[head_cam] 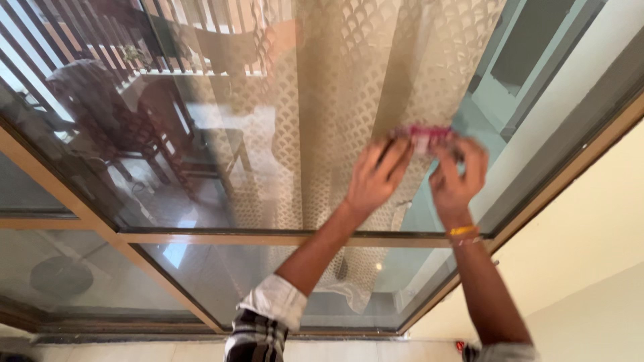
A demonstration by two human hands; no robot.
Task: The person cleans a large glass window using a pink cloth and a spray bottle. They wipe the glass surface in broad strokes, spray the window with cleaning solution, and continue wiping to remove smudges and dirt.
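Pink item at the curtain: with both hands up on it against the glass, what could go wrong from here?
1. The small pink item is pinched only at its ends by the left hand and right hand; it looks blurred, so it could slip and drop.
2. Pulling on the patterned curtain may strain or tear the fabric.
3. Both hands work close to the glass pane; leaning weight on it seems unwise.
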